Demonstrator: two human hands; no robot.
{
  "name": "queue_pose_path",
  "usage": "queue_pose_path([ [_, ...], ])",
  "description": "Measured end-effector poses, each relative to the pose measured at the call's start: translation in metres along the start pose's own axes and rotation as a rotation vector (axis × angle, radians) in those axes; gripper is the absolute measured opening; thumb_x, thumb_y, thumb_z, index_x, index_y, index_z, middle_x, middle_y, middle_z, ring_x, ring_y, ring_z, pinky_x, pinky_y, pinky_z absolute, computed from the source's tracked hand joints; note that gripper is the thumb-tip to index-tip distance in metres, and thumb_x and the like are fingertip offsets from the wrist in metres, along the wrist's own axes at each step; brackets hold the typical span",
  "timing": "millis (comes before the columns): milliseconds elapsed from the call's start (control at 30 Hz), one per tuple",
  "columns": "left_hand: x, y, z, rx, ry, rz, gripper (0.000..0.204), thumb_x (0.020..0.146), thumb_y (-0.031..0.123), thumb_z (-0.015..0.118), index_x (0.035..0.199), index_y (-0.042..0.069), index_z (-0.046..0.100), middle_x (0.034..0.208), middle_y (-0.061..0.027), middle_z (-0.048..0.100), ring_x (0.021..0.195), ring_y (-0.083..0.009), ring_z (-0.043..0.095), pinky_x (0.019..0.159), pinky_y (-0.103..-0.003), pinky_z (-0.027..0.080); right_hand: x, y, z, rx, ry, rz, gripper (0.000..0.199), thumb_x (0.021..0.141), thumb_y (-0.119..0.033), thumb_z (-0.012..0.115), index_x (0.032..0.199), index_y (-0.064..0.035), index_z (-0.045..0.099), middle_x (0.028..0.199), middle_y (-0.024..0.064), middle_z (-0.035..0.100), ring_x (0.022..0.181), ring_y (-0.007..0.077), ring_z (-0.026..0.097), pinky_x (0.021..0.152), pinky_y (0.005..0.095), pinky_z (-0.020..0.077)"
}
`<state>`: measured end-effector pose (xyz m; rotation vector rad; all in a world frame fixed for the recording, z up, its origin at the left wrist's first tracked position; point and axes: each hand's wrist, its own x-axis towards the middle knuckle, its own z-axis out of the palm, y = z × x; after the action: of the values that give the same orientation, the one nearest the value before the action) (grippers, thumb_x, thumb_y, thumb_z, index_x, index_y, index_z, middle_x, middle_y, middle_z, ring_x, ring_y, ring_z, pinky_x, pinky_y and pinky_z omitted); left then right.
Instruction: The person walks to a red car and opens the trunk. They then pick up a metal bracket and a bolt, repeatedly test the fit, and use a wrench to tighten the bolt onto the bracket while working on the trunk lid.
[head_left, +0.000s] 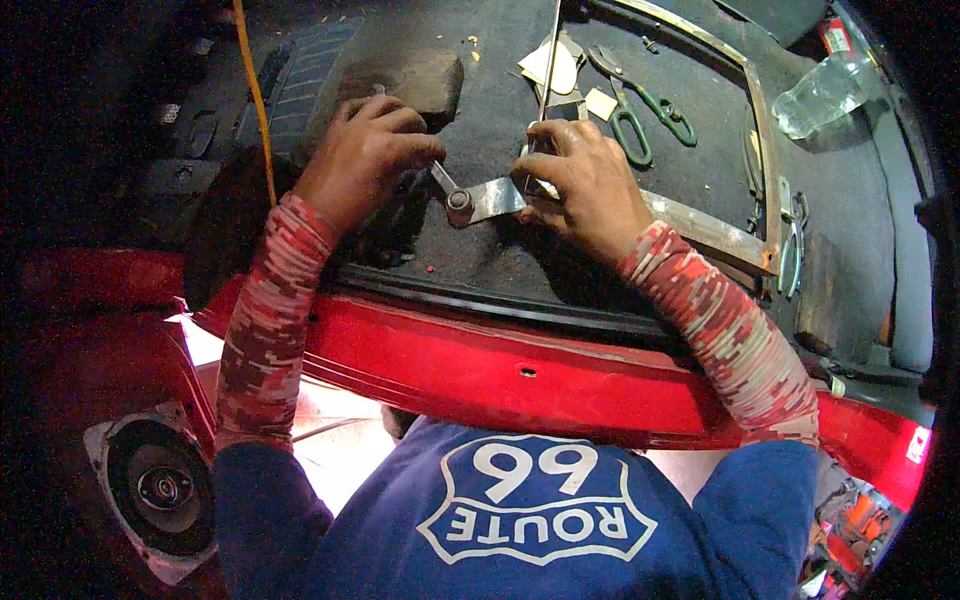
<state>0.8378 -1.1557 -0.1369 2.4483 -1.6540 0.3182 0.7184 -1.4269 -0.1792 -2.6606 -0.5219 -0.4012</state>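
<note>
My left hand [375, 150] is closed around a wrench [444, 179], its shaft coming out below my fingers. The wrench's ring end sits around a round bolt or nut at the left end of a shiny flat metal strip [496, 200]. My right hand [580, 180] grips the strip's other end, thumb and fingers bent around it. A long thin metal rod [550, 65] rises from beside the right fingers. What lies inside the right palm is hidden. Both hands are above the dark carpeted surface [480, 265], behind a red car body edge [500, 370].
Green-handled shears [640, 110] and paper scraps [550, 68] lie beyond my right hand. A metal frame [765, 170], pliers [793, 240] and a clear plastic bottle [825, 95] are at right. A wooden block [430, 85] lies past my left hand. A yellow cord [255, 90] hangs left.
</note>
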Motion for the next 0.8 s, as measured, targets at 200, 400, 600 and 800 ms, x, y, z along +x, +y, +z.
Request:
queue_pose_path([
  [200,-0.012,-0.007,-0.025,-0.264,-0.036,-0.181,0.021,0.084,0.004,0.074,0.105,0.003,0.074,0.095,-0.0109,0.07,0.104,-0.0294,0.065,0.092,-0.038,0.05,-0.001,0.0,-0.002,0.003,-0.032,0.004,0.046,0.072,-0.026,0.089,0.114,-0.017,0.072,0.134,0.0134,0.06,0.122,0.0367,0.055,0.098,0.0482,0.047],
  [400,-0.018,0.044,-0.037,-0.654,-0.127,-0.47,0.022,0.089,0.016,0.079,0.098,-0.002,0.071,0.088,-0.0115,0.07,0.083,-0.0166,0.064,0.076,-0.035,0.051,0.0,0.014,-0.032,-0.008,0.037,0.014,0.065,0.067,-0.026,0.092,0.125,-0.0149,0.066,0.132,0.0126,0.06,0.122,0.0359,0.056,0.101,0.0466,0.0465],
  [600,0.013,0.066,-0.014,-0.642,-0.06,-0.494,0.032,0.077,0.023,0.086,0.085,-0.002,0.068,0.071,-0.0218,0.064,0.065,-0.0338,0.069,0.06,-0.044,0.049,-0.016,0.031,-0.039,0.06,-0.234,0.162,0.069,0.068,-0.031,0.092,0.127,-0.0087,0.064,0.119,0.0144,0.068,0.113,0.0374,0.062,0.098,0.045,0.0501],
  [800,0.003,0.066,-0.006,-0.427,-0.068,-0.479,0.03,0.076,0.021,0.083,0.084,-0.001,0.065,0.08,-0.0234,0.065,0.076,-0.0448,0.065,0.067,-0.048,0.05,-0.016,0.03,-0.019,0.327,-0.163,0.286,0.068,0.073,-0.035,0.09,0.127,-0.0045,0.061,0.113,0.0215,0.07,0.108,0.0394,0.067,0.092,0.0463,0.0537],
])
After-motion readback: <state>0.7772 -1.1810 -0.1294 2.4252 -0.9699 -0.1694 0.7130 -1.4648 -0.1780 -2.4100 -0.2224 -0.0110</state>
